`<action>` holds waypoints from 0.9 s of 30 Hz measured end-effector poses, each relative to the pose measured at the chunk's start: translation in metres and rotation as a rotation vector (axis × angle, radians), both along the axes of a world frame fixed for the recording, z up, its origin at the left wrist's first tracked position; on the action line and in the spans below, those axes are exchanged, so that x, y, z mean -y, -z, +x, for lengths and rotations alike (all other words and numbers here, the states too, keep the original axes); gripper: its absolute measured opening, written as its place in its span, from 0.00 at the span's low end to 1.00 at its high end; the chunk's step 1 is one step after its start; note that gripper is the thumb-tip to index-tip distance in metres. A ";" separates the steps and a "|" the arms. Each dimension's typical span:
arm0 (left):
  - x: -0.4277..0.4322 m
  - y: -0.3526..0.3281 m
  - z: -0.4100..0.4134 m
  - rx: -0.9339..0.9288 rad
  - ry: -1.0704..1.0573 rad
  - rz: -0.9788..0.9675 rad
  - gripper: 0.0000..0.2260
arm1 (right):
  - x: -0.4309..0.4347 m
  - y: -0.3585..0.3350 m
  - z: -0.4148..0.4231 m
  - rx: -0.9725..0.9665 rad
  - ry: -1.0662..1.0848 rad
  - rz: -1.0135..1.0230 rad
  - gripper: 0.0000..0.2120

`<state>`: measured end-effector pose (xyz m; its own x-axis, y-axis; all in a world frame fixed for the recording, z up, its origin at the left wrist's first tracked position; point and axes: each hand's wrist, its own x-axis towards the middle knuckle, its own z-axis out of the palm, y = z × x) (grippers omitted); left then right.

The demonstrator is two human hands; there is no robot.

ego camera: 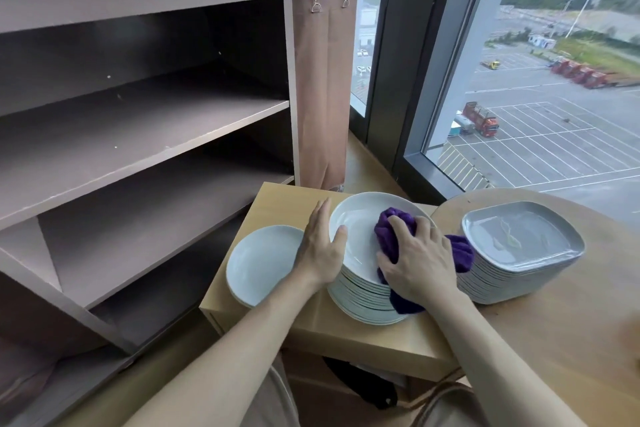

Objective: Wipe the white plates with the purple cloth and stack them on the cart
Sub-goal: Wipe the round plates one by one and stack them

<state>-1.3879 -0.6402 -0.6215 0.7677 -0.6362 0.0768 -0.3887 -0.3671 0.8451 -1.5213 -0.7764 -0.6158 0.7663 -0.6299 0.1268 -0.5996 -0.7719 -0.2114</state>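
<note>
Three plate piles in view, plus the cart. The cart (138, 114) fills your 9 to 11 o'clock. It is brown, with flat board shelves and an open front facing you, and a tan fabric bag (322, 80) is clipped to its 3 o'clock side.

The round wooden table (571, 340) at 4 o'clock carries the grey plates (519, 253), which are rounded squares, glossy, stacked face up. The light-wood square stand (277, 204) at 6 o'clock sits between cart and table and carries the white ones. On it is a tall stack of round white plates (367, 305), shallow and smooth. A low pile (259, 263) sits just beside it at its 9 o'clock.

The top plate (356, 229) of the tall stack is face up. It is round, so it has no long axis.

The purple cloth (391, 229) is plush and bunched. Its long axis runs 11 to 5 o'clock across the plate's 3 o'clock half. The near end hangs over the stack's edge.

Your right hand (419, 260) has its fingers curled into the cloth and presses it into the plate. Your left hand (322, 246) holds the top plate's rim at 9 o'clock, with the thumb hooked over the lip and the fingers straight along the outside.
</note>
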 end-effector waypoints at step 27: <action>0.020 0.022 0.000 -0.007 -0.050 -0.075 0.22 | -0.012 -0.023 0.039 -0.076 -0.261 0.239 0.24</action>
<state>-1.3874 -0.6600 -0.6437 0.7988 -0.5899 0.1179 -0.3660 -0.3210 0.8735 -1.4819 -0.7641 -0.5928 0.9070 -0.4163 -0.0644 -0.4094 -0.8353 -0.3670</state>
